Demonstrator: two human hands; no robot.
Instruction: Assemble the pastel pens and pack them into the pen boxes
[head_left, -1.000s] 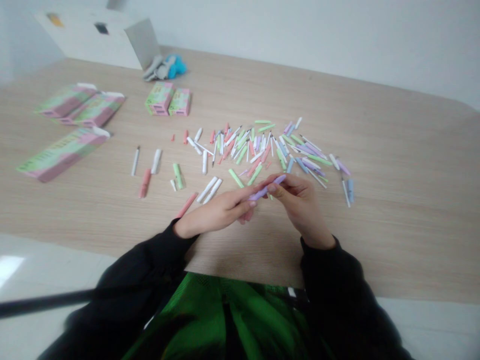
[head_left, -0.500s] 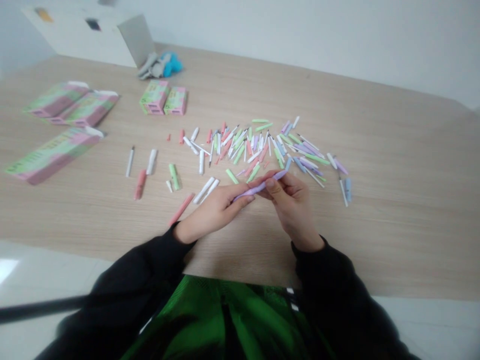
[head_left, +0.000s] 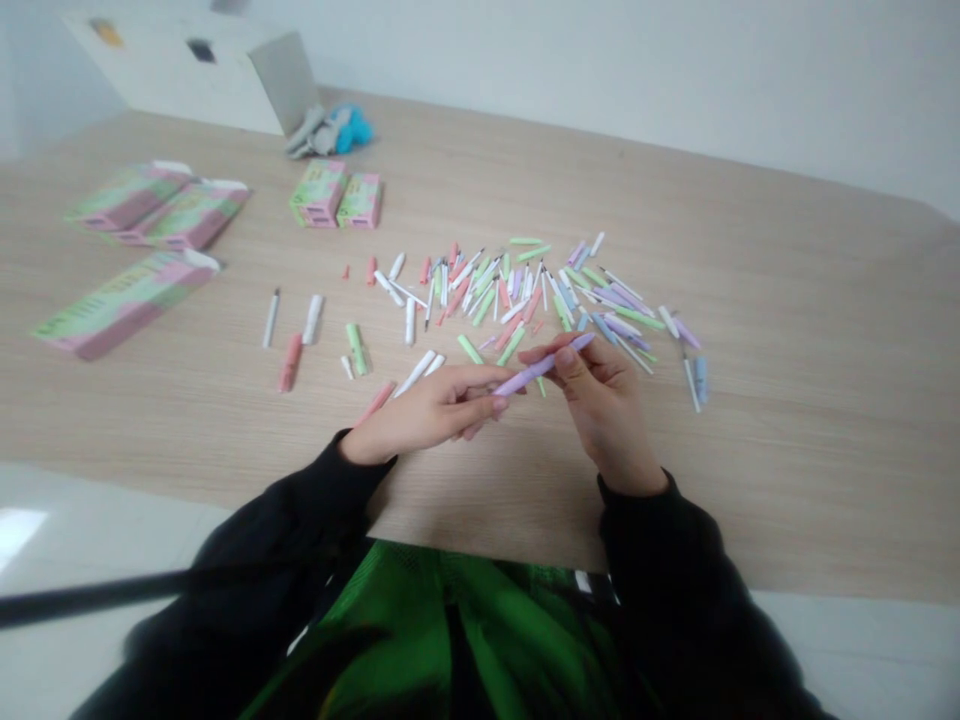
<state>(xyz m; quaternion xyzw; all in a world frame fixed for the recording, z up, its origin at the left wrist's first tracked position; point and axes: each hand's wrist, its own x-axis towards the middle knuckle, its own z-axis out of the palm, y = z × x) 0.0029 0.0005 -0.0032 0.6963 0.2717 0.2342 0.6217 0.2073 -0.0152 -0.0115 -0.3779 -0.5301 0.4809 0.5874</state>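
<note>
The purple pen was held raised over the near part of the table; its lower end was gripped by the left hand, its upper end pinched between thumb and fingers of the right hand. From its length it was judged nearly or fully assembled — whether its joint was closed could not be told. Two white pens and a red pen, partly hidden by the left hand, were taken as finished. Most was judged left undone — a scatter of loose pen parts lay beyond the hands, unjoined.
</note>
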